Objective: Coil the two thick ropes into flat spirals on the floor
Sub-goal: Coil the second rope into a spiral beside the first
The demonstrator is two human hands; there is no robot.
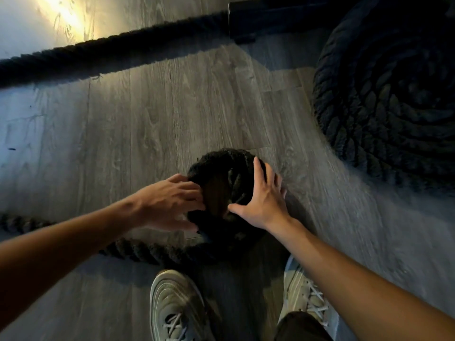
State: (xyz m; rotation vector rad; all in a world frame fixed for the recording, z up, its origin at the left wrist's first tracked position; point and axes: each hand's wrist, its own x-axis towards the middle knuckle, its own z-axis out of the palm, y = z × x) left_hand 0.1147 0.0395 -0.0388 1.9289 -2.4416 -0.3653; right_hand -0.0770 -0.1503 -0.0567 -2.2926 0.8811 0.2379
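Pressing small rope coil (221,156), left hand (170,200), right hand (263,200) (both grips released), grey plank floor (147,119)

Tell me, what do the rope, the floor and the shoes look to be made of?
Rope: thick twisted fibre, matt black and slightly fuzzy. The spiral strands show, but I cannot tell whether it is natural or synthetic.
Floor: grey planks with wood grain, seams and a faint sheen, so wood or laminate.
Shoes: pale ribbed uppers with laces, likely synthetic or leather.
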